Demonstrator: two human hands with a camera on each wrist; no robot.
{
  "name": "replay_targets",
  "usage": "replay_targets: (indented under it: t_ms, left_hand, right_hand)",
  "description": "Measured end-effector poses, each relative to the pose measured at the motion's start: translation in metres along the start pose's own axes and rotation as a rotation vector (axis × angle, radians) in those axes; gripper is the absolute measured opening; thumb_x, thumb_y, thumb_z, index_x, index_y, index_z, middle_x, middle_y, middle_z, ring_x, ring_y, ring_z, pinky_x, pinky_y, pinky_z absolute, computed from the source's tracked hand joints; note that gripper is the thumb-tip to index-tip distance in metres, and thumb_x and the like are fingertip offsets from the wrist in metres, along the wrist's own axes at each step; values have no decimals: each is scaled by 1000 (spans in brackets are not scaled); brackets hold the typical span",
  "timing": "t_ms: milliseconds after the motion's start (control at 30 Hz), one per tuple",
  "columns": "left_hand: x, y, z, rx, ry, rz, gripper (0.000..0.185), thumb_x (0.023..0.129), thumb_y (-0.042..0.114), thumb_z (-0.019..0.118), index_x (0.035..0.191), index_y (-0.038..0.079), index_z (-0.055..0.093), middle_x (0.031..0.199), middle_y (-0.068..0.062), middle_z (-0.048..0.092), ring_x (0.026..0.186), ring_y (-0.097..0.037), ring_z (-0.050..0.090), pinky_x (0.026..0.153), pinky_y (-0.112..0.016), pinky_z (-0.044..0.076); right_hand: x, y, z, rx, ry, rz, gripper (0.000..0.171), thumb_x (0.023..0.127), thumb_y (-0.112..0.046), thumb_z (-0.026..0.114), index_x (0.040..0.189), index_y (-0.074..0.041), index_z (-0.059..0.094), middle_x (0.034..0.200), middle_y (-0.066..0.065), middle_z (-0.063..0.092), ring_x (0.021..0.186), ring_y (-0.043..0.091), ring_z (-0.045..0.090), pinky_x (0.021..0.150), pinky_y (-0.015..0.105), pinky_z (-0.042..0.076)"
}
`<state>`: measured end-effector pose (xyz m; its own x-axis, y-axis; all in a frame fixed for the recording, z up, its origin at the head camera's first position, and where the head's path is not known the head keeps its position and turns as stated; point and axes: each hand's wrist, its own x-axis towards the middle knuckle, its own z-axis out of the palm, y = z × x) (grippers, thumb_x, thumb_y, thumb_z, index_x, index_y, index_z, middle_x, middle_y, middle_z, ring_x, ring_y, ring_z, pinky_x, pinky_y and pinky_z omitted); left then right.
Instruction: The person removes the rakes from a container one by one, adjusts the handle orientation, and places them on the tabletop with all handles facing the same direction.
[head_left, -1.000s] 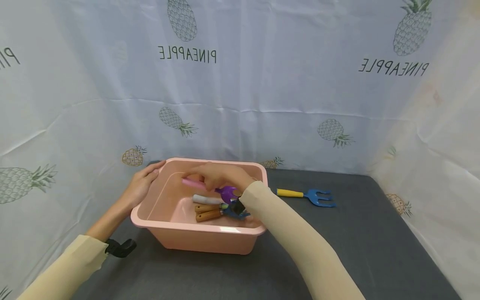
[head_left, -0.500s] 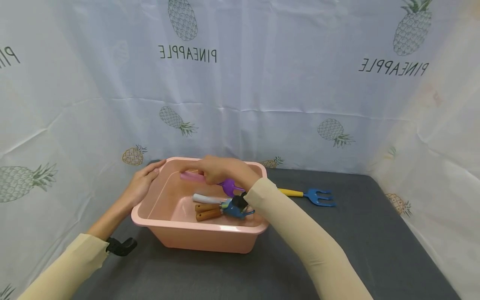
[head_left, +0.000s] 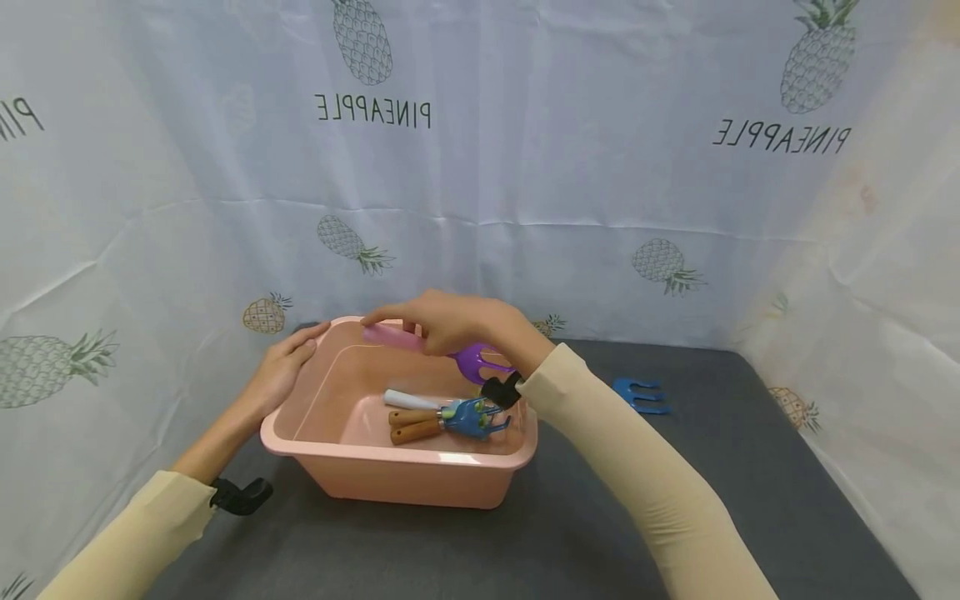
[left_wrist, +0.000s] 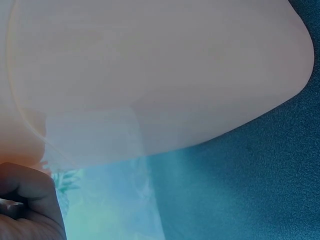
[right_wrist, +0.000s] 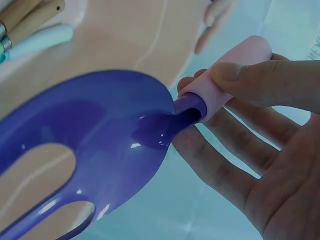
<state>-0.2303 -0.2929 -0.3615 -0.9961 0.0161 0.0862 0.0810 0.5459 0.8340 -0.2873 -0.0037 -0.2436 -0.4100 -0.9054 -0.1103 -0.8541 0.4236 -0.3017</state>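
My right hand (head_left: pixel 450 323) pinches the pink handle (head_left: pixel 390 337) of a purple garden fork (head_left: pixel 480 363) and holds it above the pink plastic tub (head_left: pixel 405 482). In the right wrist view the thumb (right_wrist: pixel 260 80) presses the handle (right_wrist: pixel 235 65) against the fingers, with the purple fork head (right_wrist: pixel 85 145) in front. My left hand (head_left: pixel 283 367) rests on the tub's left rim. The left wrist view shows the tub's outer wall (left_wrist: pixel 160 75) close up and a curled finger (left_wrist: pixel 30 195). Inside the tub lie two wooden-handled tools (head_left: pixel 416 423), a white-handled tool (head_left: pixel 412 400) and a blue fork head (head_left: pixel 472 417).
A blue garden fork head (head_left: pixel 639 395) lies on the dark grey table (head_left: pixel 750 483) right of the tub, its handle hidden behind my right arm. A white pineapple-print cloth (head_left: pixel 525 167) hangs behind and at both sides. A black wrist strap (head_left: pixel 240 496) sits on my left forearm.
My right hand has lifted the purple fork up and slightly right, from inside the tub to above its rim. My left hand stays on the tub's rim.
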Motion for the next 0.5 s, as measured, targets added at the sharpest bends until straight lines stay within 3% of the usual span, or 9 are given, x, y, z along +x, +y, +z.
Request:
replay_targets:
  t_ms: [100,267,400,500]
  left_hand:
    - [-1,0,0,-8,0,4,53,115,34,29,163,13,34,167,-24,30,144,-41,42,85,-8,41]
    - [-4,1,0,-17,-9,0,54,115,35,28,163,14,33,167,-24,31,144,-43,42,84,-7,42]
    - [-3,0,0,-20,-9,4,54,115,36,28,164,14,32,167,-23,31,143,-43,44,84,-7,43]
    - [-2,-1,0,-27,-9,8,53,115,35,28,164,15,32,166,-24,32,142,-43,45,83,-7,44]
  right_hand:
    - [-7,-2,-6,-28,21,-15,83,87,14,53,156,-32,46,129,4,69,106,18,67,67,23,51]
    - [-19,-4,-12,-71,42,-20,81,88,13,53,154,-34,48,117,1,72,92,16,64,64,24,48]
    - [-30,-5,-16,-92,50,-15,83,88,14,52,153,-37,49,99,1,68,76,16,54,60,24,41]
    - [-38,-5,-19,-103,52,-5,85,86,15,51,152,-39,49,85,2,56,68,15,43,58,24,36]
